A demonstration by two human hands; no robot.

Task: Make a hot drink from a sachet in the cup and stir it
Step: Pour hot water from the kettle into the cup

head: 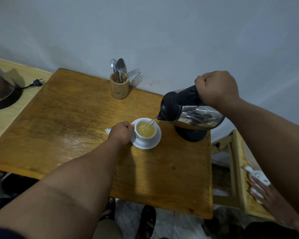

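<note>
A white cup (146,136) stands on a white saucer (154,144) in the middle of the wooden table (76,126). It holds yellowish liquid. My left hand (122,132) grips the cup's handle on its left side. My right hand (216,87) is closed around the black handle of a steel kettle (190,112), tilted over the cup. A thin stream of water runs from the spout into the cup. A white scrap of paper, perhaps the sachet (107,130), peeks out behind my left hand.
A wooden holder (119,87) with spoons and a fork stands at the table's far edge by the wall. A dark appliance (2,94) with a plug lies on the left counter. Another person's hand (264,194) rests on a white object at the right.
</note>
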